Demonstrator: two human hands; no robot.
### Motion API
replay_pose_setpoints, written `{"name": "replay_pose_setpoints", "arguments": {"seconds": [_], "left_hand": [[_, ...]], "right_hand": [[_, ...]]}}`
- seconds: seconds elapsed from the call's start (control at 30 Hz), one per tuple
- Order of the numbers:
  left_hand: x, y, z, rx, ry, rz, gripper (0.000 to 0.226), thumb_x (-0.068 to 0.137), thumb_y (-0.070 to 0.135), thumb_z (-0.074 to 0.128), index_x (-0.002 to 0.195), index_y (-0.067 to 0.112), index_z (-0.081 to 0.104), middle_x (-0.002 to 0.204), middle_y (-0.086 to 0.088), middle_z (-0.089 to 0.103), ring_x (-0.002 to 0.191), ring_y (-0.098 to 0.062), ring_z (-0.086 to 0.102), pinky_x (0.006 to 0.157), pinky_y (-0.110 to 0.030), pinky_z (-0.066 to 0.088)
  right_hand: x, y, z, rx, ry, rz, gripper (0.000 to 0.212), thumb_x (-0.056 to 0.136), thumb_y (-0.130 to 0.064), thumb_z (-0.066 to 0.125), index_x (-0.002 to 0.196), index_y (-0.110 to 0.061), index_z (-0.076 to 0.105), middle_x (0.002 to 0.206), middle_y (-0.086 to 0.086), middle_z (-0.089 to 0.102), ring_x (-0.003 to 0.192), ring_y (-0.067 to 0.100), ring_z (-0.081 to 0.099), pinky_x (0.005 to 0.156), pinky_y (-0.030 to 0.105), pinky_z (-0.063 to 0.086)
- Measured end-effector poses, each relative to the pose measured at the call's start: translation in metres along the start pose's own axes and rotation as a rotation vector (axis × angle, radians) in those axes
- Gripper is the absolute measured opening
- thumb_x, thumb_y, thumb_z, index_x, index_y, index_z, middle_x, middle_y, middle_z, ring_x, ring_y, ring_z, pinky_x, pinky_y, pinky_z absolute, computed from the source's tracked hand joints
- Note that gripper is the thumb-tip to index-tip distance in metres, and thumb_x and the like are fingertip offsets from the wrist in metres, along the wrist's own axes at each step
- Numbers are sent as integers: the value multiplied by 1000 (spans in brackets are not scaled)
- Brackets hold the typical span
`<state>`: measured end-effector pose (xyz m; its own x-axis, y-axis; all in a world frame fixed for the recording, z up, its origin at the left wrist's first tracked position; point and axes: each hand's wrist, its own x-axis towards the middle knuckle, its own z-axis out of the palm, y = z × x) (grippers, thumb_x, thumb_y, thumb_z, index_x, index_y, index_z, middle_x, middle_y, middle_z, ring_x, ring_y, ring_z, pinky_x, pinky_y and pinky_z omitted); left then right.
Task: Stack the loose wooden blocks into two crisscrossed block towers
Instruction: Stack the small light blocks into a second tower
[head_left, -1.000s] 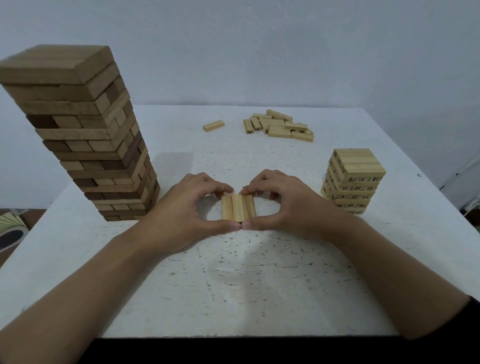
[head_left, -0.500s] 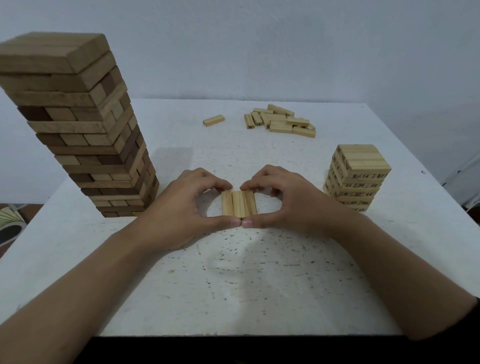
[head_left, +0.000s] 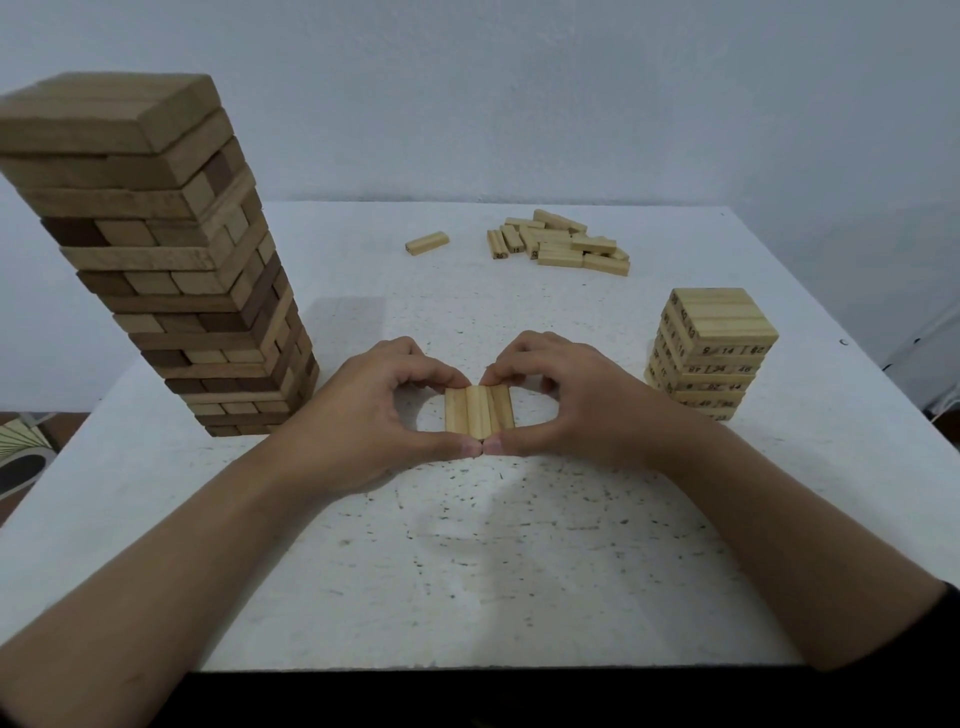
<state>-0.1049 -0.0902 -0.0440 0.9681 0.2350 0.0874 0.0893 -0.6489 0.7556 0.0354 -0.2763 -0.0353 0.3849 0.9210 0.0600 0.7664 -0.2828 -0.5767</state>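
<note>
**Pale row of three wooden blocks (head_left: 479, 415) pinched between left hand (head_left: 363, 415) and right hand (head_left: 576, 405)**

Thumb tips (head_left: 467, 448) meet at the near end of the row, and curled index fingers press its far end. Both hands are curled round the row, left hand on its left side, right hand on its right. The three blocks lie flat, side by side and touching, long sides running near to far, at the centre of the white speckled table (head_left: 519, 571).

Right of the hands, close to the right wrist, is a short tower of pale numbered blocks (head_left: 717, 353) in crisscrossed layers. On the left is a tall tower of larger brown wooden blocks (head_left: 171, 260), mixed light and dark, also crisscrossed.

On the far side, right of centre, is a loose pile of pale blocks (head_left: 566, 244). A single pale block (head_left: 427, 243) lies apart to its left. A grey-white wall (head_left: 519, 93) stands behind.
</note>
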Motion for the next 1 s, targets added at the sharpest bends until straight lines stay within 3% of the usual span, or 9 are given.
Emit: {"name": "replay_pose_setpoints", "arguments": {"seconds": [0.23,0.33,0.43,0.7,0.87,1.0], "left_hand": [[-3,2,1,10,2,38,65,55,67,85,112,38,73,98,13,54,102,-12,56,90,-48,50],[-7,6,-2,81,35,110,62,59,70,76,114,41,70,99,14,51,103,-8,52,88,-30,46],[-11,15,-11,173,121,233,59,67,70,73,118,40,68,99,13,50,103,-11,50,82,-15,39],[-9,59,-36,221,243,426,55,75,66,70,123,40,65,107,17,50,111,-12,52,80,-15,42],[6,86,-36,184,154,428,52,81,65,71,124,38,64,118,19,53,125,-11,48,93,-8,34],[28,109,-23,211,84,409,54,78,70,69,123,41,62,117,25,52,124,-4,45,97,-20,39]], "right_hand": [[-1,-1,1,-22,24,-20,52,79,-45,82,123,-24,67,113,-11,55,109,6,49,85,16,41],[-6,-5,1,-63,81,-61,50,79,-44,82,122,-25,66,112,-13,53,109,7,47,82,7,33],[-13,-18,-8,-88,156,-93,48,82,-44,79,124,-27,63,115,-15,47,112,5,44,84,7,32],[-29,-53,-58,-202,266,-134,49,82,-55,69,125,-33,60,120,-20,45,122,0,39,93,18,39],[-41,-50,-90,-58,298,-150,45,78,-48,80,118,-33,66,114,-18,54,113,6,51,84,9,35],[-53,-31,-112,30,288,-104,47,70,-55,82,111,-38,69,111,-15,60,106,6,55,81,10,36]]}}
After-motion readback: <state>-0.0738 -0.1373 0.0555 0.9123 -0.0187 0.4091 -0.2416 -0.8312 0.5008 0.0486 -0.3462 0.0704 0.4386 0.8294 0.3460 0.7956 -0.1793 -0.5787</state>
